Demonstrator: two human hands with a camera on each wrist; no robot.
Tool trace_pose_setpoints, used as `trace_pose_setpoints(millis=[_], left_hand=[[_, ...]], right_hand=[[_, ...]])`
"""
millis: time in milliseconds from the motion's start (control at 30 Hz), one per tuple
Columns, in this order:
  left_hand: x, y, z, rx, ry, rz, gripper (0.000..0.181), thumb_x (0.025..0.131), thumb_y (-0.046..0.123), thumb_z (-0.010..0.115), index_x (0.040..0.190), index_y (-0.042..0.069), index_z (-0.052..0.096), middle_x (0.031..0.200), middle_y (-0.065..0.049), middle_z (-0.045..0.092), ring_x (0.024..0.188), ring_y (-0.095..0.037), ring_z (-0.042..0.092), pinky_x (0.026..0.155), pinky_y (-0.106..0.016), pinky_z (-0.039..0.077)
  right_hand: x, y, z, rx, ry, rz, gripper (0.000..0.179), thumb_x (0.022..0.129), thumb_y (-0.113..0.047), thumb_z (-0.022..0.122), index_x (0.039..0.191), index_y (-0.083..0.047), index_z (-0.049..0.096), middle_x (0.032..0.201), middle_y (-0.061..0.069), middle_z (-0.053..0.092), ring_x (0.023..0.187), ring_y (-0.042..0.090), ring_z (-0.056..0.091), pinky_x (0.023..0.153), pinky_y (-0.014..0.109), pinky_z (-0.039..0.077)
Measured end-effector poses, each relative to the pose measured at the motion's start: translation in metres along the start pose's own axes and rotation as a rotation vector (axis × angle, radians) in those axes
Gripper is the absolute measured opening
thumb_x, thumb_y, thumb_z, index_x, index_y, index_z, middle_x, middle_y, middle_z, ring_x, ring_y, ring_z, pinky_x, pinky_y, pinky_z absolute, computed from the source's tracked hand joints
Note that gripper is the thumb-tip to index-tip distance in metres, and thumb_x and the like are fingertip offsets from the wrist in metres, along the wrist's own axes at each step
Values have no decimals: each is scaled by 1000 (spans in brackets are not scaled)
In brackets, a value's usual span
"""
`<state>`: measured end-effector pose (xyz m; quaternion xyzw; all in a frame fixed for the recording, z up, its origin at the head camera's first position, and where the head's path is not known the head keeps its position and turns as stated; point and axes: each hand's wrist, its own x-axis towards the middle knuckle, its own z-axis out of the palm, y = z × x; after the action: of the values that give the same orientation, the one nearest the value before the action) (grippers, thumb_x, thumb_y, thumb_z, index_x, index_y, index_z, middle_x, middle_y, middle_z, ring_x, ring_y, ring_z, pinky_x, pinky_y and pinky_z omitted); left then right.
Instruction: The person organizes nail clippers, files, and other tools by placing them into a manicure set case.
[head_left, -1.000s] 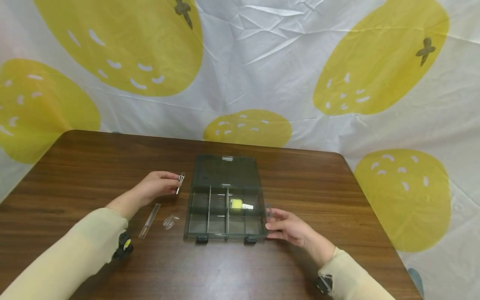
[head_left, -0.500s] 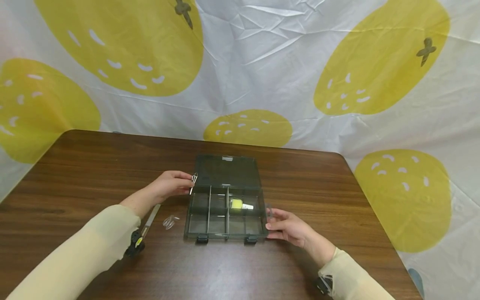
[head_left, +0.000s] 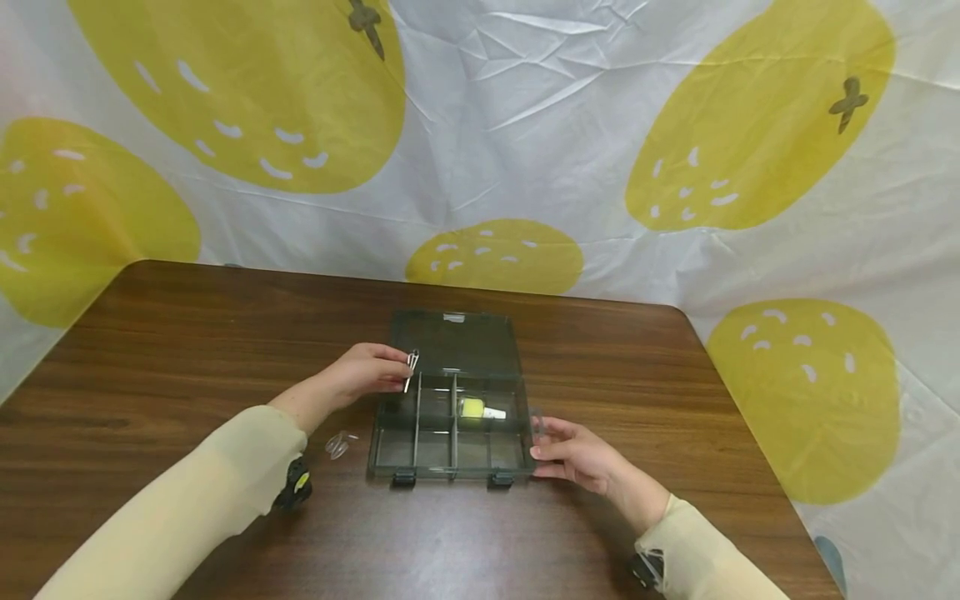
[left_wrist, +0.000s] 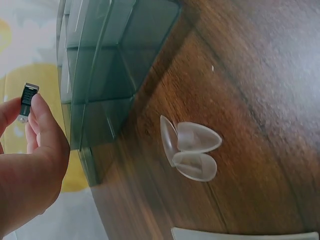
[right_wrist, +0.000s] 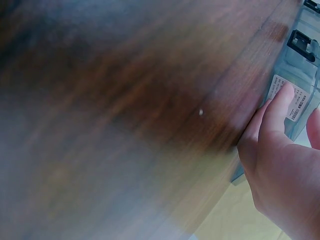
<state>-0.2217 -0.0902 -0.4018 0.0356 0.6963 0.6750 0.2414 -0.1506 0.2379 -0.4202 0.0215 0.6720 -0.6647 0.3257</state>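
Note:
In the head view, my left hand [head_left: 366, 369] pinches a small metal nail clipper [head_left: 411, 371] over the back left part of the dark clear storage box [head_left: 435, 473]. Seen from the left wrist, the nail clipper [left_wrist: 29, 102] is upright between thumb and fingers. The box's lid [head_left: 456, 343] lies folded back. My right hand [head_left: 573, 454] holds the box's right side, its fingers by a white label [right_wrist: 295, 97] in the right wrist view. A bottle of yellow nail polish [head_left: 472, 408] with a white cap lies in a back compartment.
Several clear, nail-shaped plastic pieces [left_wrist: 197, 137] lie on the wooden table [head_left: 465, 542] left of the box. A pale flat strip [left_wrist: 245, 235] shows at the bottom of the left wrist view; my left arm hides it in the head view. A fruit-print curtain [head_left: 510, 125] hangs behind.
My left hand has moved right with the nail clipper, from beside the box to over it. Its sleeve now covers the flat strip. My right hand and the box stay where they were.

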Motion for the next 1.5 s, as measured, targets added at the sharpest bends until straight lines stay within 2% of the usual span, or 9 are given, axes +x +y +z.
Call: trace_pose_setpoints(millis=[500,867,1167,1500], left_hand=[[6,-1,17,0,4,-29,35,87,-3,53,116,-17,43,78,1,56,67,-4,58,70,-20,55],[7,-3,21,43,12,-39,34,87,-2,53,116,-17,44,79,1,55,66,-3,58,69,-20,55],[9,-5,22,51,13,-45,35,87,-1,55,117,-17,45,83,-2,56,67,-4,58,71,-21,55],[8,-5,21,52,13,-61,36,90,0,52,120,-17,44,86,-5,56,70,-7,59,67,-18,54]], right_hand=[[0,1,-1,-1,-12,-6,66,88,4,51,142,11,14,99,2,49,80,4,55,79,27,55],[0,1,-3,-12,-7,5,71,87,1,56,143,10,14,103,4,47,81,4,55,81,28,55],[0,1,-4,-9,-5,1,70,87,3,54,143,10,13,101,3,48,80,4,55,79,27,55],[-1,0,-3,-14,2,9,69,87,3,53,143,10,14,103,4,48,81,5,55,80,28,55]])
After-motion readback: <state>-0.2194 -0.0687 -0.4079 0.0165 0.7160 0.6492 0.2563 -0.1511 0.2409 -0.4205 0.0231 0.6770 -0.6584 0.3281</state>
